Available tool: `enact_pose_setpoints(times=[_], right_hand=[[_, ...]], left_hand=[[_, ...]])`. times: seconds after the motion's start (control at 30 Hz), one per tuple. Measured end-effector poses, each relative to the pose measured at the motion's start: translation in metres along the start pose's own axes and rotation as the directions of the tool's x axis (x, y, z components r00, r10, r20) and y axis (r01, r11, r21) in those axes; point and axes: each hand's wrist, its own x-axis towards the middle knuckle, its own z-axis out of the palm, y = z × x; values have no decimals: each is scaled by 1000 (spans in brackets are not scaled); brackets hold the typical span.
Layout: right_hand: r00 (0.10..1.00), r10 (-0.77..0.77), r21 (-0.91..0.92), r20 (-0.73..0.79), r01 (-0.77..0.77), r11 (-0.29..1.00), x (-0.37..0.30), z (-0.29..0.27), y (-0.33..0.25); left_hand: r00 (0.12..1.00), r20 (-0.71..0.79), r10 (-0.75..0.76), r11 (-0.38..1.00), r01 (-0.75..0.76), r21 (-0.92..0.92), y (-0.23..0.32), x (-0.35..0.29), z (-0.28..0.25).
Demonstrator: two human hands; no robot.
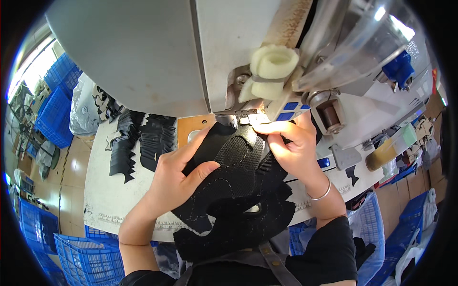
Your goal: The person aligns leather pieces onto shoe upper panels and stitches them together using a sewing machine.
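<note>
A black mesh shoe upper (238, 167) with pale stitched or marked lines lies under the head of a sewing machine (138, 57). Its far edge reaches the lit needle area (245, 118). My left hand (174, 178) grips the upper's left side, thumb on top and index finger stretched toward the machine; the remaining fingers are mostly hidden. Close to the needle, my right hand (293, 148) pinches the right far edge between thumb and fingers. The upper's near part curves around an opening and hangs over the table edge toward my lap.
Stacks of black cut pieces (126, 148) lie on the white table (102, 200) at left. A thread bobbin (329, 114) and a clear plastic shield (358, 43) sit at right. A small black scrap (351, 175) lies farther right. Blue crates (86, 260) stand below and around.
</note>
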Motion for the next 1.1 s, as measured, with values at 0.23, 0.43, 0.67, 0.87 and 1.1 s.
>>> enact_pose_setpoints(times=[0.23, 0.43, 0.67, 0.87, 1.1], right_hand=[[998, -39, -67, -40, 36, 997, 0, 4, -6], [977, -210, -276, 20, 207, 939, -3, 3, -17], [919, -394, -439, 32, 367, 820, -9, 16, -25], [854, -503, -607, 132, 471, 641, -8, 24, -40], [853, -456, -680, 252, 492, 544, -9, 26, -52]], left_hand=[[919, -158, 362, 805, -223, 549, 24, 19, -15], [909, 140, 393, 693, -393, 605, 37, 16, 22], [924, 54, 378, 701, -323, 636, 29, 14, 27], [912, -16, 410, 744, -324, 584, 19, 21, 23], [900, -26, 436, 751, -348, 561, 11, 25, 20]])
